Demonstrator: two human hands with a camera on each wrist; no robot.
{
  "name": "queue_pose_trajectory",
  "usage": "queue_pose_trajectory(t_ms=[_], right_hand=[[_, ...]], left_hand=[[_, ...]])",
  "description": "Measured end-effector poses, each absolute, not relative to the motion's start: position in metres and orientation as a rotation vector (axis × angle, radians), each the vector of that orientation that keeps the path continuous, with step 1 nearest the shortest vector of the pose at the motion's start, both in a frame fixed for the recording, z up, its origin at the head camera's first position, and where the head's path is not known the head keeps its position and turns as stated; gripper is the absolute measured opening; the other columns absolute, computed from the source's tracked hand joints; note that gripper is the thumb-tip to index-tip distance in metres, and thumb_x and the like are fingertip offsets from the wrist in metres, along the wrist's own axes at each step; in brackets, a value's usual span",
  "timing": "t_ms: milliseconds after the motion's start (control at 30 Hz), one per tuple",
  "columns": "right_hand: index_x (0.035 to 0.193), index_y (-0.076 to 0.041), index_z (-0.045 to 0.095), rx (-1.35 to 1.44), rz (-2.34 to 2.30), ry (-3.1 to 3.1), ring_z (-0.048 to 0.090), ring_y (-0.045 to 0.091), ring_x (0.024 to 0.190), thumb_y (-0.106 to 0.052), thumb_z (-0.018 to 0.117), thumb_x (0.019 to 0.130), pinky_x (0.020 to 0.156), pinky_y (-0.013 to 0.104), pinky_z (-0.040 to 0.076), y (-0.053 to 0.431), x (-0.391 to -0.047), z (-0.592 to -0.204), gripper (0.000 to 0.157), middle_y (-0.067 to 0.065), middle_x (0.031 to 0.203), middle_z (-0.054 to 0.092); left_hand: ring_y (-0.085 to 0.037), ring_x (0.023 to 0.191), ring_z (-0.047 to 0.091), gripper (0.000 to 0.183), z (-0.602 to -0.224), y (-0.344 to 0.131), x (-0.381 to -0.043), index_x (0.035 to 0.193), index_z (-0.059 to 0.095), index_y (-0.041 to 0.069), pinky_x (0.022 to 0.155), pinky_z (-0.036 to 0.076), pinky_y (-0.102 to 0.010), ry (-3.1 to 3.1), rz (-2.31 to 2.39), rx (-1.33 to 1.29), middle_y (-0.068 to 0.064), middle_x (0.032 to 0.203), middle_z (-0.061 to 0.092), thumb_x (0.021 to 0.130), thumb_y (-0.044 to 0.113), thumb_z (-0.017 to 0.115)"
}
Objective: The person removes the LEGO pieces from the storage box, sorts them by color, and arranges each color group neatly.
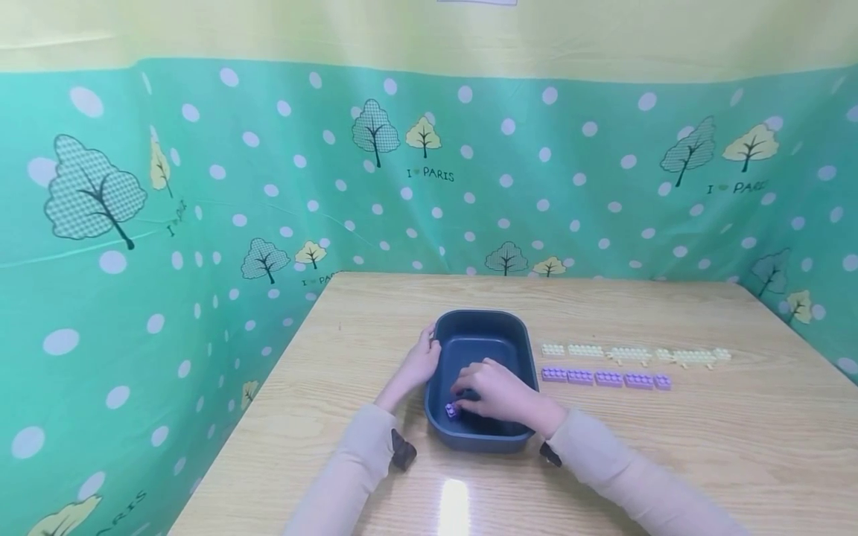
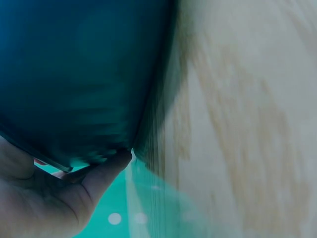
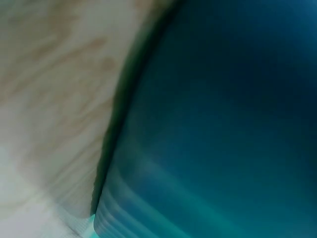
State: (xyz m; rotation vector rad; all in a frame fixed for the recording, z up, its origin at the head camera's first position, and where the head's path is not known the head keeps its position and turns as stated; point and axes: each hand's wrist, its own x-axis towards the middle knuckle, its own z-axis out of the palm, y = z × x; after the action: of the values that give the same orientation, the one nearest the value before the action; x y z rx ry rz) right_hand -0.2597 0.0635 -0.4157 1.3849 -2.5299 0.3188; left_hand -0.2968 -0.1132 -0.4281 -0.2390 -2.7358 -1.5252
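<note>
A deep, dark blue plastic box with rounded corners stands on the table. My left hand grips its left wall near the rim; in the left wrist view the thumb of the left hand presses along the outer wall. Inside the box, near its lower left, is a small purple building brick. My right hand reaches over the right rim with curled fingers, pinching this brick at the fingertips. The right wrist view holds only the outer wall of the box and tabletop; the hand is hidden there.
Right of the box, a row of purple bricks lies end to end on the wooden table. Behind it runs a row of pale yellow bricks, some with small side pieces. A green patterned curtain hangs around the table.
</note>
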Motion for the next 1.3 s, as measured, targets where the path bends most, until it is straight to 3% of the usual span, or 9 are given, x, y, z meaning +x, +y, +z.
queue_pose_trajectory(t_ms=[167, 667, 967, 1167, 1300], right_hand=[[0.093, -0.018, 0.074, 1.417, 0.348, -2.538, 0.061, 0.007, 0.081, -0.029, 0.072, 0.081, 0.068, 0.022, 0.044, 0.0635, -0.2604, -0.4166, 0.017, -0.008, 0.086, 0.07], [0.088, -0.016, 0.073, 1.392, 0.449, -2.623, 0.062, 0.006, 0.079, -0.025, 0.073, 0.08, 0.073, 0.024, 0.053, 0.062, -0.262, -0.4151, 0.012, -0.006, 0.083, 0.069], [0.091, -0.019, 0.07, 1.282, 0.473, -2.735, 0.059, 0.004, 0.08, -0.035, 0.075, 0.078, 0.075, 0.025, 0.049, 0.0614, -0.2668, -0.4165, 0.021, -0.01, 0.084, 0.067], [0.089, -0.02, 0.07, 1.31, 0.483, -2.787, 0.058, 0.004, 0.081, -0.024, 0.075, 0.077, 0.076, 0.024, 0.05, 0.0612, -0.2651, -0.4198, 0.013, -0.01, 0.085, 0.066], [0.097, -0.02, 0.07, 1.311, 0.47, -2.802, 0.059, 0.006, 0.088, -0.026, 0.075, 0.077, 0.08, 0.028, 0.046, 0.0618, -0.263, -0.4207, 0.021, -0.01, 0.091, 0.067]], left_hand=[[-0.042, 0.127, 0.044, 0.05, -0.427, -0.112, -0.2976, 0.146, 0.021, -0.003, 0.106, 0.037, -0.051, -2.728, -1.532, -0.231, -0.03, 0.14, 0.04, 0.101, 0.016, 0.03], [-0.042, 0.126, 0.044, 0.05, -0.4227, -0.1111, -0.2993, 0.147, 0.021, -0.002, 0.106, 0.037, -0.051, -2.739, -1.515, -0.216, -0.03, 0.139, 0.042, 0.101, 0.016, 0.03], [-0.042, 0.128, 0.042, 0.05, -0.4247, -0.1118, -0.3026, 0.146, 0.021, -0.003, 0.108, 0.035, -0.052, -2.731, -1.513, -0.211, -0.031, 0.14, 0.04, 0.1, 0.016, 0.03], [-0.042, 0.128, 0.042, 0.05, -0.4289, -0.1119, -0.3006, 0.147, 0.021, -0.002, 0.107, 0.035, -0.052, -2.745, -1.52, -0.186, -0.03, 0.139, 0.041, 0.1, 0.016, 0.03], [-0.041, 0.127, 0.043, 0.05, -0.4301, -0.1115, -0.2998, 0.146, 0.021, -0.003, 0.107, 0.036, -0.05, -2.734, -1.514, -0.196, -0.03, 0.138, 0.043, 0.1, 0.015, 0.03]])
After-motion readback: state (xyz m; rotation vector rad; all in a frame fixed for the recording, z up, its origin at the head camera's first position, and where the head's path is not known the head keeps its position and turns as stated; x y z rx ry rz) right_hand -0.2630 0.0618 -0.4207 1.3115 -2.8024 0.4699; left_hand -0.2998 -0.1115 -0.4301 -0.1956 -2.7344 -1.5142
